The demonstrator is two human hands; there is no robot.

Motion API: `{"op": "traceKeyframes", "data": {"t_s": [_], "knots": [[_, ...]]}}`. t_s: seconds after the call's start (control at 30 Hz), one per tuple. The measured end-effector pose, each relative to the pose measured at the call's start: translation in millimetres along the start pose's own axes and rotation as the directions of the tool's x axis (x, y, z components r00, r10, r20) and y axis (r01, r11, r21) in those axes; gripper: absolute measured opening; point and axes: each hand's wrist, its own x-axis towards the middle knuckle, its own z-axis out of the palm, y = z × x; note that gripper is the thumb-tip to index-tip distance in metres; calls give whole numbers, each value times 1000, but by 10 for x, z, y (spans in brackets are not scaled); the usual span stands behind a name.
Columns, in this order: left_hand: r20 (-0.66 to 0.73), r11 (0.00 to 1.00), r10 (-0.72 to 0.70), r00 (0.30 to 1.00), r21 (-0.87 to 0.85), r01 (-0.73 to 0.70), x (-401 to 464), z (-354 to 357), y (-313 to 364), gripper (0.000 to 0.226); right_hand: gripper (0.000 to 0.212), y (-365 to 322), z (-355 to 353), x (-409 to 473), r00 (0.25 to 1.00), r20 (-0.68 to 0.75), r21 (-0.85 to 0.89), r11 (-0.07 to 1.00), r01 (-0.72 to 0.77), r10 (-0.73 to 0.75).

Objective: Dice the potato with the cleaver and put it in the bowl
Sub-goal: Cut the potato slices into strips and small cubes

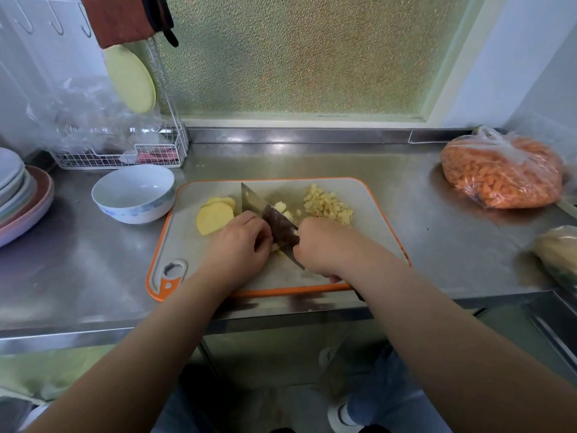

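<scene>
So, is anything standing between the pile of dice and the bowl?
Yes. The cleaver and the potato slices lie on the board between the dice and the bowl, and the left hand is close by.

Brushed steel counter [406,195]; matt plastic board [368,214]; glossy ceramic bowl [134,195].

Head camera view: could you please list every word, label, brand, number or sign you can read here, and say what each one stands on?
None: no readable text shows in this view.
Dark steel cleaver blade: no brand mark can be made out.
White ceramic bowl with blue pattern: decoration only, no lettering.
Clear plastic bag of diced orange carrot: no label visible.
Grey cutting board with orange rim: no print visible.
</scene>
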Motion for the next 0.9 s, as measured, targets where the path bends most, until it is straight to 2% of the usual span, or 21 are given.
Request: {"op": "traceKeyframes", "data": {"t_s": [0.27,0.43,0.6,0.7,0.9], "knots": [[7,1000,-12,1000,-6,12,-18,-1,-4,5,8,-39,148,103,998,-43,55,997,-47,49],[-1,1000,-11,1000,-22,11,-30,-24,29,4,34,155,92,186,995,71,273,958,-85,68],[-64,996,-41,997,-86,35,-43,-34,11,4,25,159,117,125,995,-36,314,946,-80,96],[-83,997,-25,996,-79,19,-53,-43,14,4,22,123,49,36,995,-77,268,962,-46,69],[-14,999,-36,999,-21,36,-51,-42,21,8,23,32,47,-47,997,-76,105,994,-14,22]]}}
